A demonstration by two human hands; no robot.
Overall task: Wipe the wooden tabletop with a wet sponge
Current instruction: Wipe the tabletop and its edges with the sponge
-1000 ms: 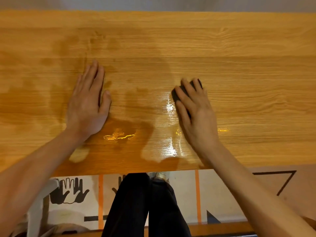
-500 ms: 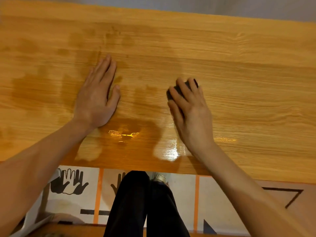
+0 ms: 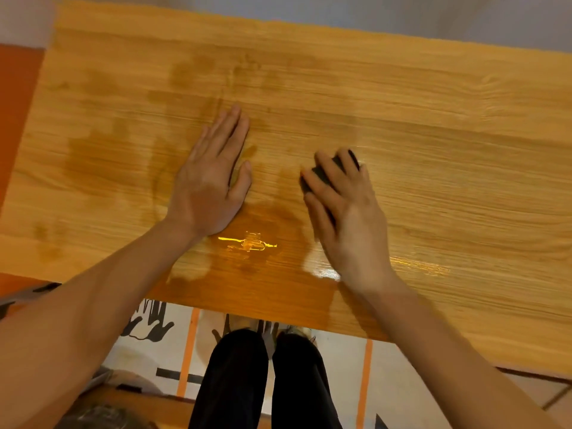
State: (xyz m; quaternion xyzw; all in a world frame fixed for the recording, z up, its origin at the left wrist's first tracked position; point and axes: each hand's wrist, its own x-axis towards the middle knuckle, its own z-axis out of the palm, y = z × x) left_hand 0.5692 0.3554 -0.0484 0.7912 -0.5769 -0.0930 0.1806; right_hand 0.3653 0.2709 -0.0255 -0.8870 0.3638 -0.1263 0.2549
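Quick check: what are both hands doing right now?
Left hand: open, flat on the tabletop, holding nothing.
Right hand: presses the dark sponge, fingers spread over it.

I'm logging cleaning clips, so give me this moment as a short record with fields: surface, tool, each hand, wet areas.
surface: wooden tabletop
tool: dark sponge, mostly hidden under the fingers
right hand: right hand lies over the sponge, fingers pressing it to the wood
left hand: left hand lies flat on the tabletop, fingers straight, holding nothing
wet areas: dark damp patches left of the left hand; glossy wet film between the hands near the front edge
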